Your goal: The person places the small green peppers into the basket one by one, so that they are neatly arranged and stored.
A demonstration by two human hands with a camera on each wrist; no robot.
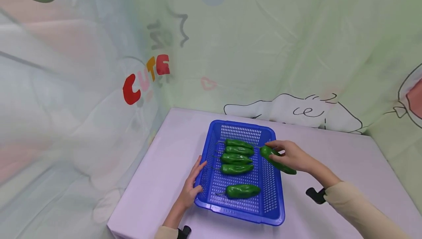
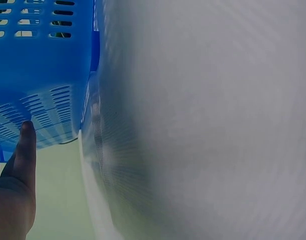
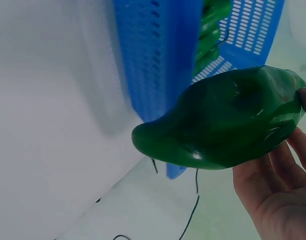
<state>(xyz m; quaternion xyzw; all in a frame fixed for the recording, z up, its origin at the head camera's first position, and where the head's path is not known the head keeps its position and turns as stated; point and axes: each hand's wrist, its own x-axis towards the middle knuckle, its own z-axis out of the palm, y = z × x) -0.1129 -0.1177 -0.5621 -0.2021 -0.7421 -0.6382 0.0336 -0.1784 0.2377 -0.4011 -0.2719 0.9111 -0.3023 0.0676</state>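
A blue plastic basket (image 1: 244, 219) with slotted sides sits on the table. Four green peppers lie in a column inside it, among them a pepper (image 1: 236, 158), while another pepper (image 1: 243, 191) lies apart nearer the front. My right hand (image 1: 291, 155) pinches a glossy green pepper (image 3: 228, 120) above the basket's right rim, thumb on one side and fingers on the other, its tapered tip pointing right and down. My left hand (image 1: 191, 186) rests against the basket's left side; in the left wrist view a straight finger (image 2: 26, 150) touches the outer wall.
The table (image 1: 329, 158) has a pale lilac cover. Printed fabric walls (image 1: 263, 48) stand at the back and left, close behind the table's edges. A black wrist device (image 1: 316, 195) is strapped near the right sleeve.
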